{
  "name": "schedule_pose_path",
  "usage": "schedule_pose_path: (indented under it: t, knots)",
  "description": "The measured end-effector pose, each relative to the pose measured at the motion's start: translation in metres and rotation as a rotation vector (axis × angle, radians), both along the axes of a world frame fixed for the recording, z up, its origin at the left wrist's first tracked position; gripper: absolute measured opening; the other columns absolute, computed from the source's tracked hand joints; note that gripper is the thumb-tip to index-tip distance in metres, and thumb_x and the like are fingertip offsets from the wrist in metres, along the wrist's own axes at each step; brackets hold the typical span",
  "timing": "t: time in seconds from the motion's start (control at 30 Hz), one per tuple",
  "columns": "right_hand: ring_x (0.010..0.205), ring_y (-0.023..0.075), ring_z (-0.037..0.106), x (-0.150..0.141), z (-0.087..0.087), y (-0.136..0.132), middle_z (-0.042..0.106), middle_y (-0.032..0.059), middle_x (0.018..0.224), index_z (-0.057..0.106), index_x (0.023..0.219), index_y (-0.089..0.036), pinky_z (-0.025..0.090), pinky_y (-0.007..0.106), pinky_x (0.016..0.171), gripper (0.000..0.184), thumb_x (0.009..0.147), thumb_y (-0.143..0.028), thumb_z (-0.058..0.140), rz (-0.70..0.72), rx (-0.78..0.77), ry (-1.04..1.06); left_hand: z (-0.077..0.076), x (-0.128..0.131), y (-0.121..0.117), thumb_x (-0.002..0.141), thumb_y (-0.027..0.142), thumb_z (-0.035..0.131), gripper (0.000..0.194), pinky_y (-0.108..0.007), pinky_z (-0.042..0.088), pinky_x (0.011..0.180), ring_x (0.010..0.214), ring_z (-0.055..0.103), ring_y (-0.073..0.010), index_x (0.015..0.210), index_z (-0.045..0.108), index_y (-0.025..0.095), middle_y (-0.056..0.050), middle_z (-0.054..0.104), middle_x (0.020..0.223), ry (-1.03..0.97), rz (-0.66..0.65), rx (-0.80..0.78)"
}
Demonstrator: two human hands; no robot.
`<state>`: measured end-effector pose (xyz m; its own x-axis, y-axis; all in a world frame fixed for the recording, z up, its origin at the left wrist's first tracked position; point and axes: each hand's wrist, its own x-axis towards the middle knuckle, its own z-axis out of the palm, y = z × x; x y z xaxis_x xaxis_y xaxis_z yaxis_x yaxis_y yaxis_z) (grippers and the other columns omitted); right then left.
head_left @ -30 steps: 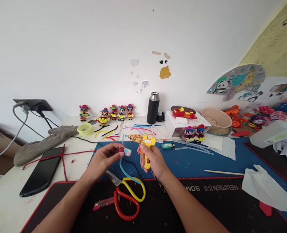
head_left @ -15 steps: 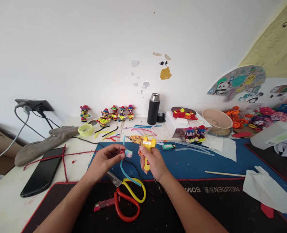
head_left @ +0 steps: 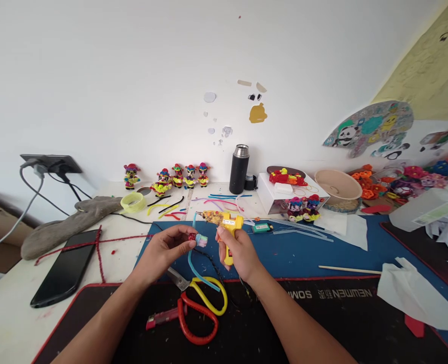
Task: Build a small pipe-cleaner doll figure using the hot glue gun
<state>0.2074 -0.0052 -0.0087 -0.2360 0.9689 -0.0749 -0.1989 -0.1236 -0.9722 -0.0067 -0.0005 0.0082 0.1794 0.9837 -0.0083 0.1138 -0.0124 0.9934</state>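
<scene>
Between thumb and fingers my left hand (head_left: 170,250) pinches a small pipe-cleaner piece (head_left: 200,239), dark red at the held end and pale blue, green and pink at the other. A long light-blue pipe cleaner (head_left: 192,267) runs up and down from it. My right hand (head_left: 239,252) is wrapped round the handle of a yellow hot glue gun (head_left: 228,222). The gun's nozzle points left, close to the upper part of the blue pipe cleaner; whether they touch I cannot tell. Below my hands lie scissors (head_left: 201,314) with one red and one yellow handle.
A black phone (head_left: 62,273) lies at left, crossed by red pipe cleaners. Several pipe-cleaner figures (head_left: 163,183) stand along the wall. An open black flask (head_left: 239,169) is at the back, left of a white box (head_left: 292,196). A wooden stick (head_left: 348,270) and white tissue (head_left: 409,288) lie right.
Both hands keep nearly the same pose and still hold their things. The whole view has shifted very slightly; nothing else has visibly moved.
</scene>
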Motion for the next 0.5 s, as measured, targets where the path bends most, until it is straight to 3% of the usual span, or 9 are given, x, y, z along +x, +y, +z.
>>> schedule_pose_path:
  t: [0.5]
  knots:
    - [0.029,0.0108,0.041,0.0002,0.0018,-0.0005,0.053,-0.0049,0.041,0.059,0.077,-0.021,0.029,0.023,0.033,0.056,0.085,-0.075,0.068,-0.016,-0.010,-0.017,-0.0050,-0.0019,0.0002,0.071,0.051,0.094,0.041,-0.032,0.058,0.075,0.081,0.072,-0.0223,0.096,0.081,0.021,-0.005,0.080,0.089,-0.051,-0.014,0.008]
